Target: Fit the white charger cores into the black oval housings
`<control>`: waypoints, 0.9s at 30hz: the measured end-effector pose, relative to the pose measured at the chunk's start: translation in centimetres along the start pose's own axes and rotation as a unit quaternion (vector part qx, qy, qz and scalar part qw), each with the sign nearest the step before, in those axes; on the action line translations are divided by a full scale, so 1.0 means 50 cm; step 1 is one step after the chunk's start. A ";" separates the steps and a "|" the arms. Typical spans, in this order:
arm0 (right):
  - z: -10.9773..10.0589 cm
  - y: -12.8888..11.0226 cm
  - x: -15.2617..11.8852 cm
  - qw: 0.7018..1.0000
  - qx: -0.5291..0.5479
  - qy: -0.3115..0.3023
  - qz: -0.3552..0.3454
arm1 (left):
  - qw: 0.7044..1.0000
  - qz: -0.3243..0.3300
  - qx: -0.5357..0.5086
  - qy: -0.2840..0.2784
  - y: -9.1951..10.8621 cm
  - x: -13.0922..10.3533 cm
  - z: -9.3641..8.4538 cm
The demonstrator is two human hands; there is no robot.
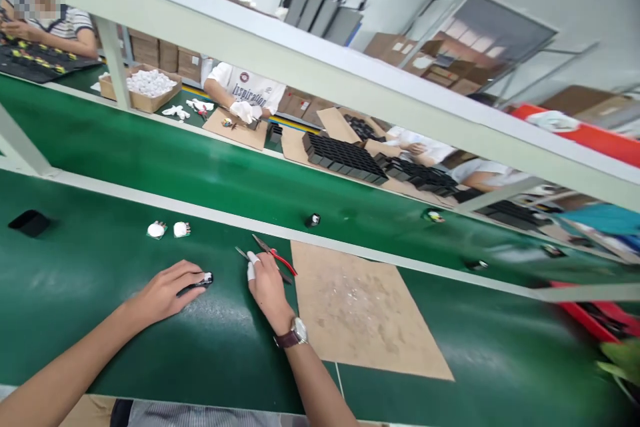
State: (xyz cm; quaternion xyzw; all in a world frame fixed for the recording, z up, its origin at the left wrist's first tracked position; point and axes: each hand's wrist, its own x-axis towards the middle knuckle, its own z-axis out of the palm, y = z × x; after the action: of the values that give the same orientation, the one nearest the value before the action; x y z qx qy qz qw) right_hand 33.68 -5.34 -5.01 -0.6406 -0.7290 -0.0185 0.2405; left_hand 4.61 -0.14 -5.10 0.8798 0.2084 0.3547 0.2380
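Observation:
My left hand (173, 287) is closed around a small black case (193, 285) with a white and silvery part at its end, just above the green bench. To its right, my right hand (267, 285) wears white finger covers and grips a slim metal tool that looks like tweezers (241, 252), its tip pointing up and left. Beside that hand lie red-handled pliers (283, 260). Two round white parts on small boards, one on the left (157, 230) and one on the right (181, 229), rest beyond my left hand. A black open case (30, 222) sits at far left.
A worn cardboard sheet (370, 320) covers the bench to the right. Past a pale rail runs a green conveyor belt (240, 180) carrying several small parts. Co-workers sit opposite, near black trays (345, 157). A red bin (595, 313) stands at far right.

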 end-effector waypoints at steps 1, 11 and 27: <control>-0.004 -0.012 0.004 1.000 0.006 -0.004 -0.004 | 1.000 0.005 0.011 0.006 -0.004 -0.003 0.005; -0.096 -0.139 -0.014 0.987 0.036 -0.119 -0.099 | 0.979 -0.173 -0.062 -0.086 0.006 0.011 0.007; -0.159 -0.183 0.031 0.946 -0.110 -0.265 -0.153 | 0.977 -0.156 -0.102 -0.099 -0.003 0.015 0.010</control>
State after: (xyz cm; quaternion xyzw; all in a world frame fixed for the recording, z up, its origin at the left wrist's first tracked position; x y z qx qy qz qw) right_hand 27.56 -8.22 5.18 -0.5258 -0.8490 0.0355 -0.0390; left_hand 5.45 0.22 -5.10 0.8383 0.2816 0.2437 0.3982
